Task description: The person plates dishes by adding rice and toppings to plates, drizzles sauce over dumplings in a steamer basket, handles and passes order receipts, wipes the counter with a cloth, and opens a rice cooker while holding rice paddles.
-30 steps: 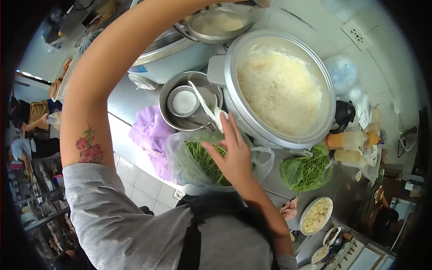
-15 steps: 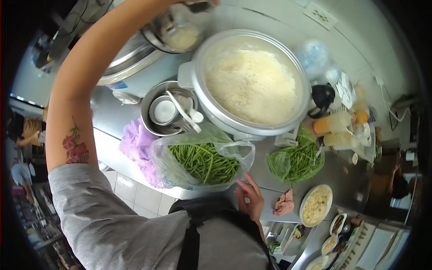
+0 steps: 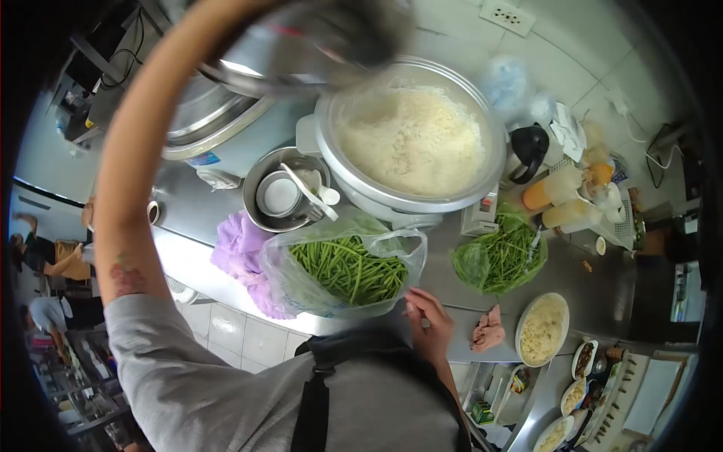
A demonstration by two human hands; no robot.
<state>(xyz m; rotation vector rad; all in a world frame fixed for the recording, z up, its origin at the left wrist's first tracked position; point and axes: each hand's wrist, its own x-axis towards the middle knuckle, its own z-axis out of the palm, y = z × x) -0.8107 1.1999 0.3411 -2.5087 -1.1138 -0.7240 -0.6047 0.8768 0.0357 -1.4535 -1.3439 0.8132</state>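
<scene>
My left arm (image 3: 128, 196) reaches up and over to the top edge, where the hand is cropped and smeared by motion. It holds a blurred, shiny lid (image 3: 294, 56) tilted beside the large rice cooker (image 3: 325, 154), partly over its rim. White rice (image 3: 418, 143) fills the uncovered cooker. My right hand (image 3: 429, 322) hangs at the counter's front edge, loosely curled with nothing in it. Its fingertips are close to the clear plastic bag (image 3: 282, 275) of cut green beans (image 3: 350, 271); whether they touch it I cannot tell.
A metal pot (image 3: 252, 200) with a smaller pot and white-handled utensil stands left of the cooker, near a purple cloth (image 3: 241, 252). To the right are another bag of greens (image 3: 501, 256), sauce bottles (image 3: 553, 192), a pink cloth (image 3: 488, 330) and a rice bowl (image 3: 542, 331). Other people (image 3: 64, 256) are at far left.
My left hand has brought the lid from the cooker's upper left toward the right, partly over its rim. My right hand's fingers have curled slightly; the view has shifted a little.
</scene>
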